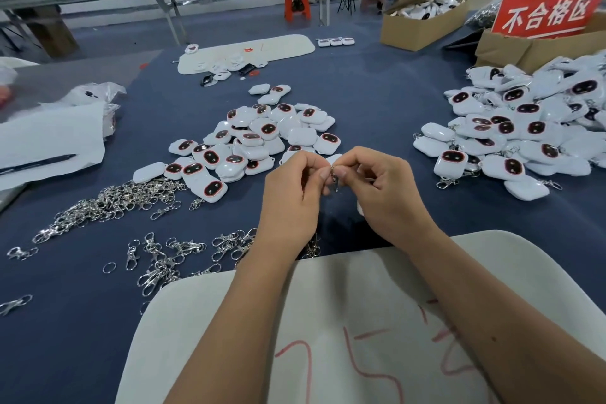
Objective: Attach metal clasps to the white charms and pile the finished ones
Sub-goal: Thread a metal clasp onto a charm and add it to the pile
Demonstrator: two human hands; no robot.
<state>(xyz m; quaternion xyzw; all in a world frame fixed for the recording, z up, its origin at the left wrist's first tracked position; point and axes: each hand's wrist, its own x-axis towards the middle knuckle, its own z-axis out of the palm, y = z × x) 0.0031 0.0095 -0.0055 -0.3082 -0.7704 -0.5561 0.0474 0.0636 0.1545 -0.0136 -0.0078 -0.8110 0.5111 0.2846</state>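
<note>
at six o'clock both forearms rested on a white board (328,321). the left hand (292,193) and right hand (383,187) pinched one metal clasp (334,179) at centre; its white charm (336,158) was seemingly hidden behind the fingers. the tiny ring might slip among loose clasps (108,203) at nine o'clock.

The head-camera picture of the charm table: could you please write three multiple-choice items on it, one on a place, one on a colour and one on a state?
1. Where do the loose metal clasps lie?
A. on the person's left
B. in the cardboard box
C. on the red sign

2. What colour is the table cover?
A. green
B. dark blue
C. yellow

3. What are both hands doing?
A. resting flat
B. pinching a small metal clasp
C. lifting the box

Answers:
1 A, the silver heap spreads left of the left hand.
2 B, blue cloth shows between the piles.
3 B, the fingertips of both it and the right hand meet on the held clasp.
</note>
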